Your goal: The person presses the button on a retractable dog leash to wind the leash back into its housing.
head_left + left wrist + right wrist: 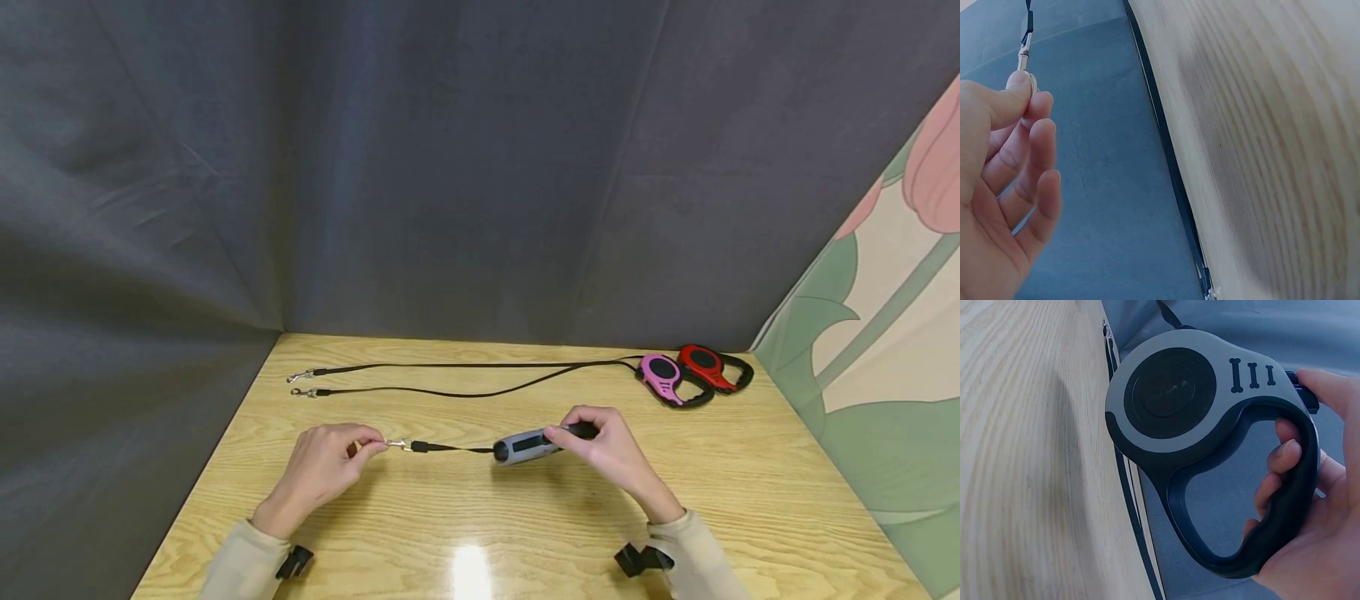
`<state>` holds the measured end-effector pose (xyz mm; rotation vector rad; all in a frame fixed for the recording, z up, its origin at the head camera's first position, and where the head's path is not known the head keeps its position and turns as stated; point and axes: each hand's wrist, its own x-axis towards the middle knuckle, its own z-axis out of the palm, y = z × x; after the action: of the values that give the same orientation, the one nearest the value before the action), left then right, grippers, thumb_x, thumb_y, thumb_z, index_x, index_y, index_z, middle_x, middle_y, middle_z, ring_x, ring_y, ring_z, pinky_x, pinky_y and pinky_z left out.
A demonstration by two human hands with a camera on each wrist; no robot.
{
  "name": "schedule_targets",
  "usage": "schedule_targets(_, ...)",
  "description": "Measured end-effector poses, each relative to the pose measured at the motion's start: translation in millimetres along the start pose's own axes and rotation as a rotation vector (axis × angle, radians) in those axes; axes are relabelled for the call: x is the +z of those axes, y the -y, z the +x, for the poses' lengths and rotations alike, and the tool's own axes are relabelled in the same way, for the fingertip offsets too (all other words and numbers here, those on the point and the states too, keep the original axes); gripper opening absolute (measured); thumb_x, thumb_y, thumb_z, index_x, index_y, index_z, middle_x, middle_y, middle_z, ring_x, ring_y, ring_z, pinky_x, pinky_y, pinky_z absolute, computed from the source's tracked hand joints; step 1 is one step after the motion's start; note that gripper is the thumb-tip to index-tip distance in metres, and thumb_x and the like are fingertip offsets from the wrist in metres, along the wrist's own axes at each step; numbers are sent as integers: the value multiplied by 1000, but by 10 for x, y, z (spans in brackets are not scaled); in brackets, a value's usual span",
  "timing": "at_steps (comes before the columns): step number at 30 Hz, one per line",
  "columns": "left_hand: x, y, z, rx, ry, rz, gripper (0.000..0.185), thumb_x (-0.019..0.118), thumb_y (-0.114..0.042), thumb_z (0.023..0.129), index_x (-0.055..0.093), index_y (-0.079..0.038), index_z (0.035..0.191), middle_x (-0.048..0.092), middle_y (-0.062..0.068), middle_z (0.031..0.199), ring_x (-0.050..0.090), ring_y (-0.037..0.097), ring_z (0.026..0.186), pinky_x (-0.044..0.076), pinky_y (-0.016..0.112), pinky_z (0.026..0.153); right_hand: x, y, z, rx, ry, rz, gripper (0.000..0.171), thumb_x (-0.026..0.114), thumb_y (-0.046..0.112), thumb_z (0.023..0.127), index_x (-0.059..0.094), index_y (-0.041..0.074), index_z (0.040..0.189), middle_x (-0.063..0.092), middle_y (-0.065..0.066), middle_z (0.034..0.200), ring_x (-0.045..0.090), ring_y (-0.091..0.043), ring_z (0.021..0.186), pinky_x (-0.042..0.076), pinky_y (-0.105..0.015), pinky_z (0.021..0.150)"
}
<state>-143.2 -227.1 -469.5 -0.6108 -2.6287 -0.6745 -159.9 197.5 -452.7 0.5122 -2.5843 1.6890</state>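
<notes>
My right hand [606,446] grips the black handle of a grey retractable dog leash [1222,369], fingers through the loop and thumb on the button at the top. Out of its left end runs a short black strap [453,449] that ends in a silver metal clip [399,444]. Between thumb and index finger, my left hand [326,462] pinches that clip; the left wrist view shows the other fingers loosely bent. Leash and clip are both held above the wooden table [420,533], and the strap between them looks nearly straight.
A pink retractable leash [662,367] and a red one [702,360] lie side by side at the back right of the table. Their black cords stretch left, ending in silver clips [302,392]. Grey cloth [465,183] hangs behind; a flowered cloth [885,333] stands at right.
</notes>
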Motion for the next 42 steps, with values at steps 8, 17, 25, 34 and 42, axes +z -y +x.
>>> schedule_targets(8, 4, -23, -5, -39, 50, -63, 4, 84, -27, 93, 83, -29, 90, 77, -17, 83, 53, -12, 61, 44, 18, 57, 27, 11, 12, -11, 0, 3, 20, 83, 19, 94, 72, 13, 79, 52, 7, 64, 38, -2, 54, 36, -24, 50)
schedule_targets(17, 31, -35, -40, -69, 153, -144, 5, 80, -30, 97, 83, -31, 92, 76, -19, 81, 55, -10, 63, 43, 20, 56, 65, -14, 0, -11, 21, 3, 20, 82, 20, 95, 72, 14, 78, 54, 6, 65, 39, -2, 55, 37, -24, 52)
schedule_targets(25, 3, -45, -18, -86, 176, -164, 6, 80, -31, 97, 84, -28, 94, 77, -16, 82, 57, -9, 65, 44, 20, 58, 78, 8, 2, -20, 16, 13, 19, 82, 19, 95, 72, 14, 79, 52, 6, 63, 37, -2, 54, 36, -24, 50)
schedule_targets(34, 4, -54, -14, -89, 195, -183, 8, 78, -32, 99, 84, -28, 95, 77, -14, 82, 58, -8, 67, 43, 21, 58, 104, 23, 8, -28, 25, 22, 20, 81, 19, 95, 71, 14, 79, 49, 7, 62, 35, -1, 53, 35, -24, 50)
schedule_targets(42, 22, -67, 8, -61, 182, -192, 6, 78, -31, 98, 83, -30, 95, 79, -14, 84, 58, -9, 68, 45, 20, 59, 114, 10, 23, -43, 35, 31, 20, 81, 19, 96, 71, 14, 78, 50, 6, 62, 35, -1, 53, 34, -24, 49)
